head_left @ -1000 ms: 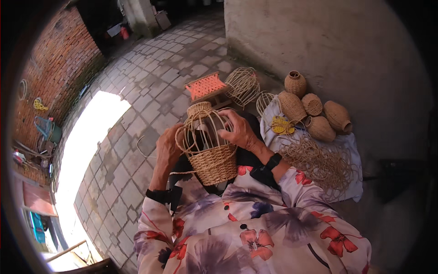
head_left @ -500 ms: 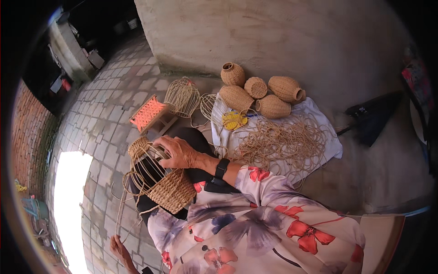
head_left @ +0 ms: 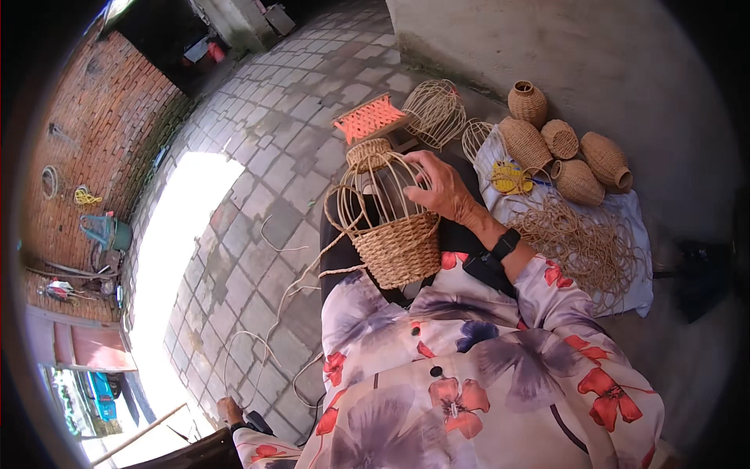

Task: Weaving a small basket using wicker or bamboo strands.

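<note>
You're apparently mid-weave, right hand (head_left: 447,190) holding the basket (head_left: 400,250) at centre, left hand (head_left: 229,409) lower left, grip unclear, cord (head_left: 284,297) likely needing tension next.

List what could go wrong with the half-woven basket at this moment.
The upper half of the half-woven basket is open ribs, so pressure from the right hand might bend them out of shape.
Loose cord trails in loops over the paving and could tangle or snag.
The left hand is well away from the basket, so it might tip with only one hand on it.
</note>
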